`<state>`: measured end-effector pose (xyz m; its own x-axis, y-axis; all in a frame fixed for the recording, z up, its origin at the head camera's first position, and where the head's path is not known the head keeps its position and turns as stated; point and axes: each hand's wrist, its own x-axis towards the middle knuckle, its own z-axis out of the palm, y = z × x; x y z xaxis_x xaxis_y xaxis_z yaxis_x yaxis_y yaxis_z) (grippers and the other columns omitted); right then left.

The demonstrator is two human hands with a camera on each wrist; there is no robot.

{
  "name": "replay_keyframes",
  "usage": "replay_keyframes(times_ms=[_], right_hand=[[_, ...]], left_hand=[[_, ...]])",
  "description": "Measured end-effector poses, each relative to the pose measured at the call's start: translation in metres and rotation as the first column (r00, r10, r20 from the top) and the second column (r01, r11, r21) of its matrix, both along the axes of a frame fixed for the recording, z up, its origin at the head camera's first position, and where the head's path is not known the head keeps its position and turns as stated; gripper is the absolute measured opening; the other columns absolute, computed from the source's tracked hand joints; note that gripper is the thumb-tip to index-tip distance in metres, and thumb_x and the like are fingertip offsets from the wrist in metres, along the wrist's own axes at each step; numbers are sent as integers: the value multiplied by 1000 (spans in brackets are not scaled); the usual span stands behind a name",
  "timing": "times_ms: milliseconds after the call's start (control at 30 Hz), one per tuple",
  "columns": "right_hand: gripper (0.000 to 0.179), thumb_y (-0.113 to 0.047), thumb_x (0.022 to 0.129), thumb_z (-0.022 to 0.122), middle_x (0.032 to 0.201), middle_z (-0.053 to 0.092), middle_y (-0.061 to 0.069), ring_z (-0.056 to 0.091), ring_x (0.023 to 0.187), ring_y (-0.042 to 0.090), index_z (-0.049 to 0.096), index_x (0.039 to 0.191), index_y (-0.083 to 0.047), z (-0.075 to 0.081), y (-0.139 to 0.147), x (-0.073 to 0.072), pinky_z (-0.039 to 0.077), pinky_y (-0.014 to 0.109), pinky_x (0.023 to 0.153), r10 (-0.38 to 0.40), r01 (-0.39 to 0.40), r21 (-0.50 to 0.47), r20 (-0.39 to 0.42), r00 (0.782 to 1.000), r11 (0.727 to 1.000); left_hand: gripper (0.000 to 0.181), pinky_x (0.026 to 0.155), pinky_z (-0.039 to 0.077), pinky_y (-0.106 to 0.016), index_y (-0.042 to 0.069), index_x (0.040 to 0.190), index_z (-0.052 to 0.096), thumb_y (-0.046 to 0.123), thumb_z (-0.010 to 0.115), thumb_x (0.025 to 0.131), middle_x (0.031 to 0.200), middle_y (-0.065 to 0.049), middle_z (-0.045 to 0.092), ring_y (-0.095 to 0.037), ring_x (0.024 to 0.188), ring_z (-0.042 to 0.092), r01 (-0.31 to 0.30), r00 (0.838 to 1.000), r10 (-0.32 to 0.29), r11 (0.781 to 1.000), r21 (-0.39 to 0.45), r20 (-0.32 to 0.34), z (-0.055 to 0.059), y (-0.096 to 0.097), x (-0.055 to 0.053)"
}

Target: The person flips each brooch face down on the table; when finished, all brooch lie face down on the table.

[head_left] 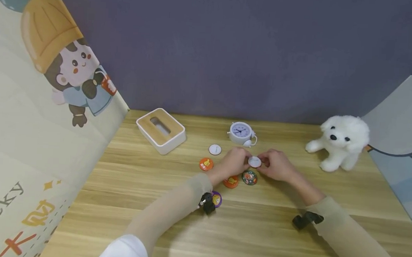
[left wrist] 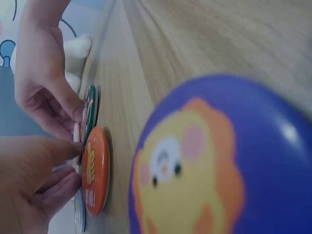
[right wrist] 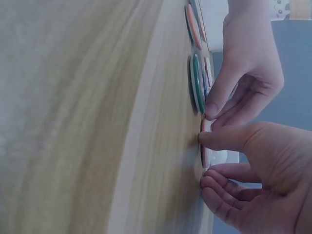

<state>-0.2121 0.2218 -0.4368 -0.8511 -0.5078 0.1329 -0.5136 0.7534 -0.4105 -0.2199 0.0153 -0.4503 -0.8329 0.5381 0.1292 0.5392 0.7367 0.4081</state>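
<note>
A round button badge (head_left: 254, 161), pale back face up, is between the fingertips of both hands. My left hand (head_left: 235, 161) pinches its left edge; my right hand (head_left: 277, 165) grips the opposite edge with thumb and fingers. Just below, towards me, lies a dark green badge (head_left: 250, 177). An orange badge (head_left: 231, 182) sits beside it, partly behind the left wrist. Close to the left wrist camera is a purple badge (left wrist: 209, 161) with a yellow cartoon animal. Left of the left hand lie another orange badge (head_left: 206, 164) and a back-up badge (head_left: 215, 149).
Behind the hands stands a white alarm clock (head_left: 240, 132). A white tissue box (head_left: 161, 131) with a wooden lid is at the back left, and a white plush dog (head_left: 341, 142) at the back right. A dark blue wall (head_left: 244, 56) borders the wooden table (head_left: 118, 201).
</note>
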Motion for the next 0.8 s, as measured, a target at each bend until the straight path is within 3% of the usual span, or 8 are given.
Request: replay_keyframes(times_ms=[233,333,567,667,800], right_hand=[[31,-9,83,86,84,72,9,63,75,15,77,109,5,9,-3,15,56,31,68,-12,12,4,40,999,1000],[30,-10,83,87,88,76,7,69,76,13,77,108,2,12,-5,26,60,27,68,23,-23,-7,64,998,1000],[43,-13,77,92,92,74,3,68,80,11,76,115,-1,8,-10,42,57,24,69,84,-84,-8,92,992,996],[42,-12,76,92,90,72,1,66,80,12,76,113,-3,5,-12,44,56,25,70,74,-74,-1,80,994,997],[36,-9,77,91,88,71,-1,63,78,10,77,109,-5,2,-17,47,54,24,68,90,-90,-3,45,995,996]], left_hand=[[29,103,59,-25,4,121,78,16,80,95,120,-8,81,-20,113,75,108,992,-111,993,50,57,9,-20,8],[29,97,59,-21,8,121,79,22,79,96,117,-5,82,-16,105,75,132,987,-137,990,53,83,13,-27,18],[41,61,46,-15,8,123,78,29,85,89,93,-2,77,-8,72,57,149,981,-153,988,42,118,13,-35,38],[42,60,45,-12,9,123,78,30,86,88,93,0,77,-5,71,55,145,985,-146,989,19,89,11,-32,43],[37,68,48,-12,12,119,81,31,88,87,96,2,79,-7,78,59,113,992,-112,993,-22,56,10,-27,45]])
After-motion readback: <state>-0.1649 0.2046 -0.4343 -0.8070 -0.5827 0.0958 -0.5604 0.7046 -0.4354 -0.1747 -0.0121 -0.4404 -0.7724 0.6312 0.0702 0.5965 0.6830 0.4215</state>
